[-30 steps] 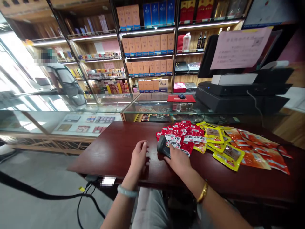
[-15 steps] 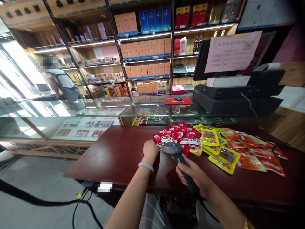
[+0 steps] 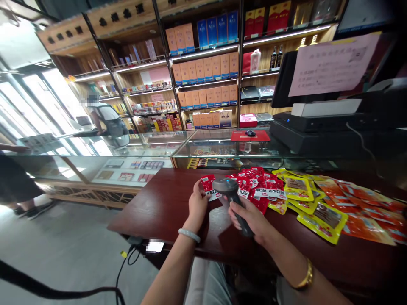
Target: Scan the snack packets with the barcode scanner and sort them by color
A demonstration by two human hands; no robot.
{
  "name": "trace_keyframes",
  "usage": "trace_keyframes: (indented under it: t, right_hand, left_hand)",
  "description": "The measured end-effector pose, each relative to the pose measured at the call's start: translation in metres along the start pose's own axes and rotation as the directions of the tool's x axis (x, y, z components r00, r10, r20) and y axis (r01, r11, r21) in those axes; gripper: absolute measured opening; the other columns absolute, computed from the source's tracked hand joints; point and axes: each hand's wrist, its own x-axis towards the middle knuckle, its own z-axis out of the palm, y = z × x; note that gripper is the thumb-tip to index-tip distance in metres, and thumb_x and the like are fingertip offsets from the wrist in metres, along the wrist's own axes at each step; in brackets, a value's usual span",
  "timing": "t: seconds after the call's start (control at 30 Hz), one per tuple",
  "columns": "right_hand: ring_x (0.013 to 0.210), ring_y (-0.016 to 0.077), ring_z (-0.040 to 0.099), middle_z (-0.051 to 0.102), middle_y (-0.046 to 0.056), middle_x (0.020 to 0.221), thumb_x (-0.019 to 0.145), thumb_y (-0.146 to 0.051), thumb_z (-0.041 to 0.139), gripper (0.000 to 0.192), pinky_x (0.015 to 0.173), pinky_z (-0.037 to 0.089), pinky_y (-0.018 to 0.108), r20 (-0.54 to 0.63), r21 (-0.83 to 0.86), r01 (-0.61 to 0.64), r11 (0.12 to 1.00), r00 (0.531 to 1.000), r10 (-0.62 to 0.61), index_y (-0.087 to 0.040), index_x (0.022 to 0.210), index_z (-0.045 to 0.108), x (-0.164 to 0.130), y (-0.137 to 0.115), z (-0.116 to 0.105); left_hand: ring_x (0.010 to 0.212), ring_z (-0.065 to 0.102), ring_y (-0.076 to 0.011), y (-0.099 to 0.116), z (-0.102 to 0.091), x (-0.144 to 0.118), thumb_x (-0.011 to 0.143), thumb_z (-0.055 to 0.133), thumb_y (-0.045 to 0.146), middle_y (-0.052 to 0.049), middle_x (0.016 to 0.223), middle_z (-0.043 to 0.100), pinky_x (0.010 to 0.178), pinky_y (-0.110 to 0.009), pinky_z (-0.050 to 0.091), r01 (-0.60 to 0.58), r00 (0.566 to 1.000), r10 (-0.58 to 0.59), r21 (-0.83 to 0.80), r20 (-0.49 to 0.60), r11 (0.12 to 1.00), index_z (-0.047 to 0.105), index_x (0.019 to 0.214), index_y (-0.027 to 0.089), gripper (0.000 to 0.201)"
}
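A: What has just changed?
B: Our left hand [image 3: 197, 205], near the pile's edge half a second ago, now grasps one red packet [image 3: 207, 182] by its left side, at mid-frame, left of the red pile [image 3: 275, 181]. Our right hand [image 3: 248, 217] grips the scanner [image 3: 225, 184] by its handle, its head just beside that packet.
A: What does this mean for the work?
B: We judge one packet singled out, close to the scanner.
A: Quantities?
B: One scanner; one singled-out packet. The piled red, yellow packets [image 3: 327, 218] and orange packets [image 3: 365, 225], centre to right, overlap; we cannot count them exactly. One mouse [image 3: 250, 133], upper right.
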Motion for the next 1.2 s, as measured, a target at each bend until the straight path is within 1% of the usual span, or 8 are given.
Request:
trace_keyframes:
  t: [0.2,0.43,0.63,0.77,0.9,1.03,1.1,1.2]
  right_hand:
    - [0.044,0.0063,0.039,0.052,-0.007,0.059,0.081,-0.05,0.075,0.042,0.042,0.03,0.019,0.071,-0.057,0.027,0.998,0.997,-0.023,-0.02,0.104,0.057,0.015,0.006,0.024]
    - [0.044,0.0069,0.039,0.05,-0.008,0.059,0.08,-0.052,0.075,0.046,0.041,0.029,0.019,0.067,-0.11,0.023,0.994,0.998,-0.015,-0.02,0.107,0.057,0.023,0.011,0.036]
    - [0.044,0.0071,0.04,0.052,-0.008,0.06,0.077,-0.055,0.076,0.048,0.04,0.031,0.019,0.045,-0.113,0.009,0.994,0.999,-0.004,-0.022,0.104,0.053,0.02,0.017,0.027]
    - [0.043,0.0068,0.039,0.05,-0.009,0.057,0.076,-0.056,0.077,0.049,0.039,0.031,0.018,-0.006,-0.127,-0.001,0.992,1.0,0.001,-0.021,0.101,0.053,0.009,0.017,0.01]
    - [0.044,0.007,0.041,0.051,-0.008,0.058,0.075,-0.056,0.078,0.049,0.04,0.031,0.018,-0.076,-0.11,-0.02,0.994,0.997,0.011,-0.022,0.1,0.053,-0.004,0.013,-0.01]
    - [0.044,0.0064,0.04,0.051,-0.008,0.059,0.076,-0.056,0.077,0.047,0.04,0.029,0.018,-0.125,-0.102,-0.021,0.995,0.992,0.008,-0.022,0.096,0.052,-0.011,0.01,-0.027]
    - [0.044,0.006,0.04,0.051,-0.008,0.059,0.077,-0.055,0.077,0.045,0.041,0.028,0.018,-0.147,-0.102,-0.019,0.995,0.989,0.003,-0.022,0.094,0.051,-0.013,0.009,-0.033]
    - [0.044,0.0055,0.039,0.051,-0.008,0.059,0.077,-0.054,0.078,0.046,0.041,0.028,0.018,-0.176,-0.091,-0.021,0.996,0.984,0.004,-0.021,0.095,0.052,-0.016,0.008,-0.037]
  left_hand:
    - [0.073,0.065,-0.0156,-0.009,-0.018,-0.004,0.078,0.066,0.015,0.004,0.073,0.066,0.072,-0.026,0.045,-0.083,0.995,0.078,-0.086,-0.058,0.993,0.035,0.146,0.02,0.075]
    - [0.072,0.066,-0.0155,-0.021,-0.034,-0.003,0.077,0.069,0.018,0.004,0.074,0.068,0.072,-0.025,0.047,-0.063,0.995,0.056,-0.086,-0.081,0.994,0.04,0.141,0.02,0.071]
    - [0.084,0.068,-0.0198,-0.034,-0.057,0.021,0.079,0.068,0.017,-0.002,0.081,0.071,0.072,-0.026,0.045,0.099,0.994,-0.09,0.169,-0.063,0.981,0.045,0.134,0.017,0.06]
    - [0.102,0.067,-0.0261,-0.056,-0.087,0.054,0.081,0.068,0.024,-0.011,0.104,0.072,0.079,-0.029,0.045,0.248,0.968,-0.234,0.417,-0.087,0.874,0.053,0.124,0.015,0.046]
    - [0.11,0.062,-0.0306,-0.064,-0.099,0.071,0.081,0.067,0.034,-0.016,0.116,0.068,0.087,-0.034,0.044,0.226,0.97,-0.234,0.614,-0.069,0.756,0.06,0.12,0.016,0.043]
    - [0.12,0.053,-0.0343,-0.032,-0.067,0.062,0.082,0.066,0.047,-0.019,0.127,0.061,0.098,-0.04,0.04,0.124,0.985,0.0,0.709,-0.172,0.694,0.058,0.126,0.017,0.053]
    - [0.116,0.056,-0.0299,-0.005,-0.036,0.052,0.087,0.059,0.051,-0.015,0.116,0.067,0.1,-0.036,0.039,-0.049,0.998,0.067,0.652,-0.001,0.757,0.064,0.114,0.018,0.043]
    - [0.105,0.061,-0.0288,0.033,0.015,0.036,0.09,0.053,0.057,-0.016,0.104,0.069,0.093,-0.035,0.042,-0.187,0.974,0.08,0.549,0.214,0.814,0.068,0.097,0.017,0.043]
